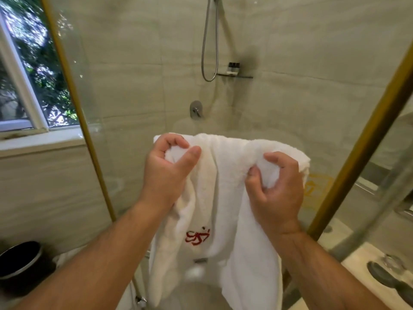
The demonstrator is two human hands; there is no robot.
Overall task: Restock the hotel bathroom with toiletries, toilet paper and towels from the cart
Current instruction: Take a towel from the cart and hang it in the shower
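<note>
A white towel point(221, 198) with a red embroidered mark hangs in front of the glass shower door, draped over what seems to be a bar hidden under it. My left hand point(166, 173) pinches the towel's upper left fold between thumb and fingers. My right hand point(276, 186) is bunched on the towel's upper right part. Both ends of the towel hang down between my forearms.
Gold-framed glass shower panels point(73, 90) stand ahead; inside are a hose point(206, 41), a mixer tap point(196, 109) and a small shelf with dark bottles point(233, 69). A window point(26, 86) is at left, a black bin point(20, 262) at lower left, a white counter point(357, 265) at lower right.
</note>
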